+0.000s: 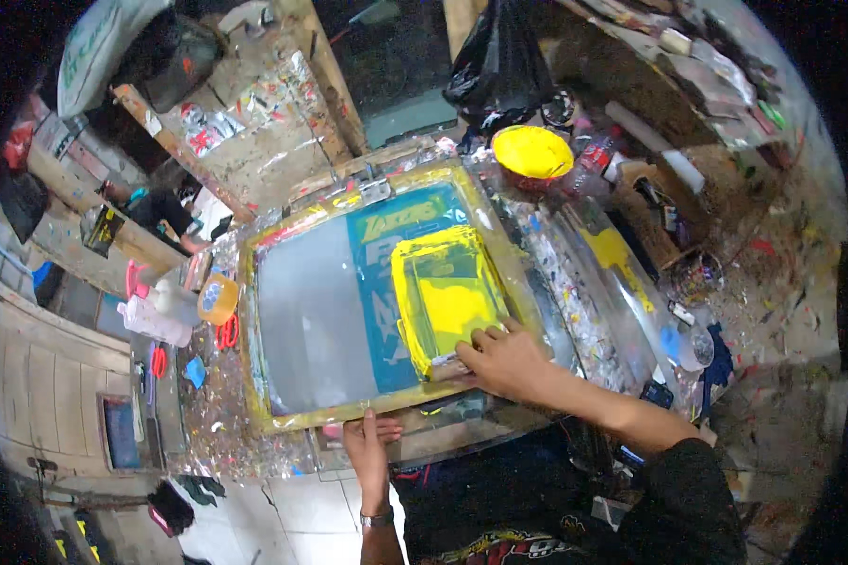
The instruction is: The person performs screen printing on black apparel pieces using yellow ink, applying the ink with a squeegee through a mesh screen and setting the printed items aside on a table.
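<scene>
A screen printing frame [322, 421] with yellow-smeared edges lies before me. Its mesh is pale grey on the left and blue-green with lettering on the right. Wet yellow ink [457, 306] covers a rectangular patch at the right. My right hand [511, 363] is closed at that patch's near edge, round a squeegee [446, 367] that the fingers mostly hide. My left hand [369, 447] grips the near edge of the frame, thumb on top and fingers bent against the side. A metal hinge clamp [375, 190] sits at the frame's far edge.
A bowl of yellow ink [533, 153] stands beyond the frame's far right corner. Left of it are an orange tape roll [218, 298], red-handled scissors [226, 331] and a pale bottle [155, 322]. A black plastic bag [501, 71] hangs behind. At right lies a clear cup [695, 348].
</scene>
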{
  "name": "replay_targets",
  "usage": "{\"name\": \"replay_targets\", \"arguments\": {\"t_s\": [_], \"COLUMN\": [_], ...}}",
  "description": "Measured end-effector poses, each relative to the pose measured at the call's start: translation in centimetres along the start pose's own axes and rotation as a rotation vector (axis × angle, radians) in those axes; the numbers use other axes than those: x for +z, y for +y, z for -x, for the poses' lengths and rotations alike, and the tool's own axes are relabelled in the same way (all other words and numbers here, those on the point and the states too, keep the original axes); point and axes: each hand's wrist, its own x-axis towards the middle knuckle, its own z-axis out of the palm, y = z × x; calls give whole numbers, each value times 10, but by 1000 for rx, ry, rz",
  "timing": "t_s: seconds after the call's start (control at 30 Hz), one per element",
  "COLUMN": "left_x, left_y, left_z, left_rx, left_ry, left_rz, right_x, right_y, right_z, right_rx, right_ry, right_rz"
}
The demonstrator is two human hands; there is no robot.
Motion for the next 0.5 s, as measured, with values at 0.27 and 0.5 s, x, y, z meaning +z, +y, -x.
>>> {"name": "replay_targets", "arguments": {"t_s": [0.27,0.5], "left_x": [7,136], "left_y": [100,117], "left_z": [17,-143], "left_rx": [489,1108], "left_ry": [77,315], "left_rz": [-23,-442], "right_x": [-76,-197], "right_y": [-10,63], "right_z": [-49,-165], "right_rx": [142,156], "right_ry": [624,520], "right_rz": [2,78]}}
